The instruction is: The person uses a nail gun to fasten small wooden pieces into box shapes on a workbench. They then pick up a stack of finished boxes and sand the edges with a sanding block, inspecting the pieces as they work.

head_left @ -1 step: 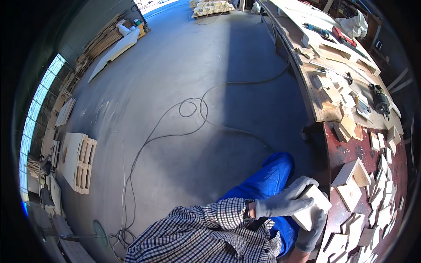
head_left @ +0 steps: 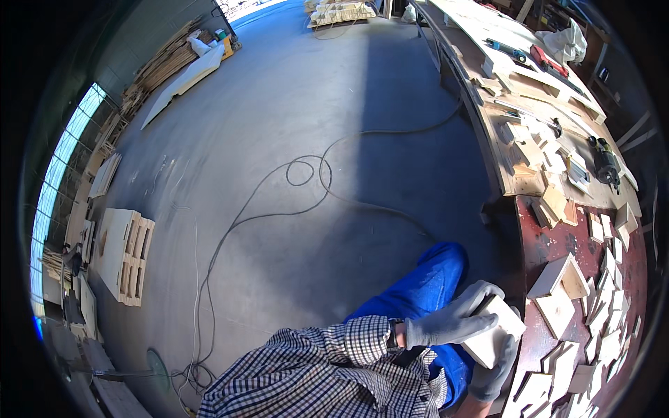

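Observation:
Over my lap I hold a pale, squarish wooden piece between both gloved hands. My left hand, in a grey glove, comes across from the left and grips its upper and left sides, thumb lying over the face. From below, my right hand, also gloved in grey, closes on its lower right edge. Just right of my hands is a dark red tabletop. On it rest an angled wooden assembly and many loose wooden pieces.
A long wooden workbench runs up the right side, bearing wood offcuts, a black-and-green power tool, a blue tool and a red tool. A dark cable loops over the grey floor. Pallet-like wood stands at left.

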The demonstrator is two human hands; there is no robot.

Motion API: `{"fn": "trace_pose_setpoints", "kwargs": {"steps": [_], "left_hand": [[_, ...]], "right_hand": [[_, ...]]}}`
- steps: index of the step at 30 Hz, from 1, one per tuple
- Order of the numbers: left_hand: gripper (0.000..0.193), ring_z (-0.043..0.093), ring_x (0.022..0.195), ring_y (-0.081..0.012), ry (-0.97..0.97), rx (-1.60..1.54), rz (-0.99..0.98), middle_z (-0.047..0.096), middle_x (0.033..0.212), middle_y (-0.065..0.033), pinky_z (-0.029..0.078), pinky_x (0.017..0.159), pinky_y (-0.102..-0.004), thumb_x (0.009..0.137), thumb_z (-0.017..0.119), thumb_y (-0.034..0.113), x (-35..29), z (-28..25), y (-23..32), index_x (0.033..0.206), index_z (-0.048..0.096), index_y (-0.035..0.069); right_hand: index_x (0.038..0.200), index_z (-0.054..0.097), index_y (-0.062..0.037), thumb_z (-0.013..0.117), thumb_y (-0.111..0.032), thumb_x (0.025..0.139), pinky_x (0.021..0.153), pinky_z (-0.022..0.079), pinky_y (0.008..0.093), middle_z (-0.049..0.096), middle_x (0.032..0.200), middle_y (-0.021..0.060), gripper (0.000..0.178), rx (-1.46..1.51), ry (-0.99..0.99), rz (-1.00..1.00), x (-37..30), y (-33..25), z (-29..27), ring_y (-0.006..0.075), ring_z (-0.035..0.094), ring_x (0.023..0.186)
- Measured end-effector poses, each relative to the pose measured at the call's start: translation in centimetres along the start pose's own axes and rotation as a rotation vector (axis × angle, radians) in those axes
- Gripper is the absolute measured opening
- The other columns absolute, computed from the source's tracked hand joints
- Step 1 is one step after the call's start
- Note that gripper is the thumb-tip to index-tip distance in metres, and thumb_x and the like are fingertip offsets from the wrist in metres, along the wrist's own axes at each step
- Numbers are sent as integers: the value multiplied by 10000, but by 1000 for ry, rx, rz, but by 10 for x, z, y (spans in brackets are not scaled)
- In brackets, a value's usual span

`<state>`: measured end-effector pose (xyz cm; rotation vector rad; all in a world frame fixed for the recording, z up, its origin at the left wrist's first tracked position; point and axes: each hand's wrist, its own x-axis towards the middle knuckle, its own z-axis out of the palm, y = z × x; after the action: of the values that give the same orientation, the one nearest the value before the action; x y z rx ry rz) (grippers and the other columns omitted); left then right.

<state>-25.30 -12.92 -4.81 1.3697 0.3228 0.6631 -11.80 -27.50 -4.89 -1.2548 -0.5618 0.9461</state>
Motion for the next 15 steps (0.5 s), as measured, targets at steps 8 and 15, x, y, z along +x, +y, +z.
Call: {"fn": "trace_pose_setpoints", "kwargs": {"steps": [8,15], "left_hand": [[255,470,1016,-85,38,-206,-71,494,1069,-8,428,919,-265,1131,580,243,-7,-8,6,1269,524,37],[224,483,1009,-76,20,-249,-101,517,1057,-6,429,930,-265,1150,544,285,-5,-9,1,1230,541,76]], "right_hand": [[1535,457,24,410,-411,1152,1184,385,356,556,1481,112,582,-28,-24,89,8,-18,35,206,519,1364],[1571,434,10,484,-460,1131,1204,370,383,528,1528,118,646,27,-7,64,-2,-6,27,232,501,1399]]}}
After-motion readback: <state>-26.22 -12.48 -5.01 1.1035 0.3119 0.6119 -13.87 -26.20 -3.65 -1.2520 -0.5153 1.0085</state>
